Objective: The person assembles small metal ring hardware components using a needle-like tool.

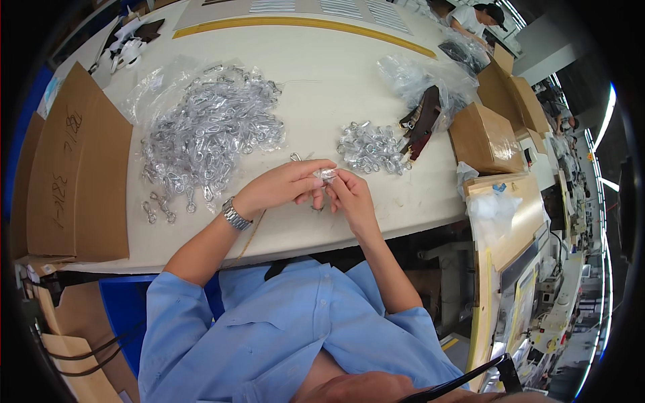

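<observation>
My left hand (287,186), with a metal watch on the wrist, meets my right hand (353,200) over the near part of the table. Between their fingertips is a small clear plastic wrapper (325,175) with something shiny in it, pinched from both sides. Its contents look like metal, but the fingers hide most of the shape. Just beyond my left hand lies a small metal hook (295,156). To the left spreads a big heap of metal snap hooks (215,127) in clear wrappers. A smaller pile of wrapped snap hooks (371,148) lies to the right.
A tall cardboard box (80,168) borders the table at left, and another cardboard box (487,138) stands at right. Dark straps (423,121) and clear plastic bags (416,70) lie beside the small pile. A yellow ruler (302,25) crosses the far side. A co-worker (468,23) bends down at far right.
</observation>
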`<state>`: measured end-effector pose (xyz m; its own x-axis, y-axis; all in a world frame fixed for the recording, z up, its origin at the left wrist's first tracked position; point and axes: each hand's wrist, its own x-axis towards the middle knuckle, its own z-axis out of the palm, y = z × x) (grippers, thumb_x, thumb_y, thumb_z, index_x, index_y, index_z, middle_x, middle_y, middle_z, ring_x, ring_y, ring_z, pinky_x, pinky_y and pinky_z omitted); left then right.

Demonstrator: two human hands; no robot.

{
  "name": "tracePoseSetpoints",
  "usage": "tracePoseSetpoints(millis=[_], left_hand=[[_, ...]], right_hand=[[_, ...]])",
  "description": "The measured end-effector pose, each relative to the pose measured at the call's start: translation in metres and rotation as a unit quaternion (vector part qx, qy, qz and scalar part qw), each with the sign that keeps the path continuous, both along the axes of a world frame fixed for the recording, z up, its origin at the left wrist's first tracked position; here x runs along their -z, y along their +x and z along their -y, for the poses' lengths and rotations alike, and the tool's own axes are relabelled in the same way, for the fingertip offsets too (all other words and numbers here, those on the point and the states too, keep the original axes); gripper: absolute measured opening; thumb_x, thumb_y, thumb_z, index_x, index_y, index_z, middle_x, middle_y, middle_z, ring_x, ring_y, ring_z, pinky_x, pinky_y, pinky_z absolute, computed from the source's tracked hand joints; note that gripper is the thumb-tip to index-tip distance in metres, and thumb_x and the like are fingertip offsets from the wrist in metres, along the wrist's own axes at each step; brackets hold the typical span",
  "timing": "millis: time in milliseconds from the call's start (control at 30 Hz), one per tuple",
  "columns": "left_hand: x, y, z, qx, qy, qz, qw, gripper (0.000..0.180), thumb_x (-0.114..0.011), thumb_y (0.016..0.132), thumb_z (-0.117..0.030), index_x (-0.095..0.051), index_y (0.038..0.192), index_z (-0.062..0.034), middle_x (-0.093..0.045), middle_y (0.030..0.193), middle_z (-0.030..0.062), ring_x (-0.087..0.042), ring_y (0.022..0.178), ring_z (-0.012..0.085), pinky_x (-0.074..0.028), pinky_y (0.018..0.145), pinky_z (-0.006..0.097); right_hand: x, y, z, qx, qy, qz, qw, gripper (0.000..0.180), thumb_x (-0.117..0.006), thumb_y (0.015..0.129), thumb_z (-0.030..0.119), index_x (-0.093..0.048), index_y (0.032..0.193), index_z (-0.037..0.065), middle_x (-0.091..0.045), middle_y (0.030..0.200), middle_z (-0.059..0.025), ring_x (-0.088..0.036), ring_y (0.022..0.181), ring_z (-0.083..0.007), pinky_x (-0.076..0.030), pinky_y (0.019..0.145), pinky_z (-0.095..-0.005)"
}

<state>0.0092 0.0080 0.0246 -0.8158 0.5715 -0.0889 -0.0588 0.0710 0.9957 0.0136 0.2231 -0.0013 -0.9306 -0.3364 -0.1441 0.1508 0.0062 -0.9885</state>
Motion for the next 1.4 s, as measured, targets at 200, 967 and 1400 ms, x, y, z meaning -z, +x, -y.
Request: tracePoseSetpoints(millis=[200, 967, 1400], left_hand=[[0.026, 0.005, -0.017, -0.107, -0.039, -0.129, 0.985, 0.031, -0.047, 0.111, -0.013, -0.064, 0.135, -0.0033, -0.070, 0.079, 0.0059, -0.059, 0.063, 0.0109, -0.049, 0.059, 0.031], [-0.006, -0.032, 0.069, -0.538, 0.241, -0.093, 0.802, 0.023, -0.058, 0.109, -0.016, -0.073, 0.113, 0.0004, -0.054, 0.071, -0.0053, -0.037, 0.053, 0.0007, -0.029, 0.045, 0.020], [0.001, -0.028, 0.058, -0.478, 0.048, -0.203, 0.853, 0.020, -0.067, 0.103, -0.014, -0.073, 0.117, -0.0013, -0.066, 0.084, -0.0025, -0.052, 0.063, 0.0035, -0.039, 0.054, 0.023]], right_hand=[[0.001, 0.007, 0.015, 0.014, -0.013, -0.023, 1.000, 0.029, -0.052, 0.113, 0.024, -0.066, 0.098, 0.003, -0.054, 0.073, 0.0037, -0.048, 0.059, -0.0036, -0.043, 0.052, -0.0231], [-0.004, -0.060, 0.146, -0.096, 0.437, -0.459, 0.768, 0.022, -0.077, 0.091, 0.020, -0.071, 0.103, 0.003, -0.070, 0.103, -0.0143, -0.069, 0.100, -0.0327, -0.058, 0.077, -0.0437], [-0.008, -0.058, 0.109, -0.060, 0.415, -0.428, 0.801, 0.012, -0.060, 0.093, 0.009, -0.069, 0.097, 0.002, -0.073, 0.094, -0.0147, -0.072, 0.089, -0.0326, -0.058, 0.075, -0.0459]])
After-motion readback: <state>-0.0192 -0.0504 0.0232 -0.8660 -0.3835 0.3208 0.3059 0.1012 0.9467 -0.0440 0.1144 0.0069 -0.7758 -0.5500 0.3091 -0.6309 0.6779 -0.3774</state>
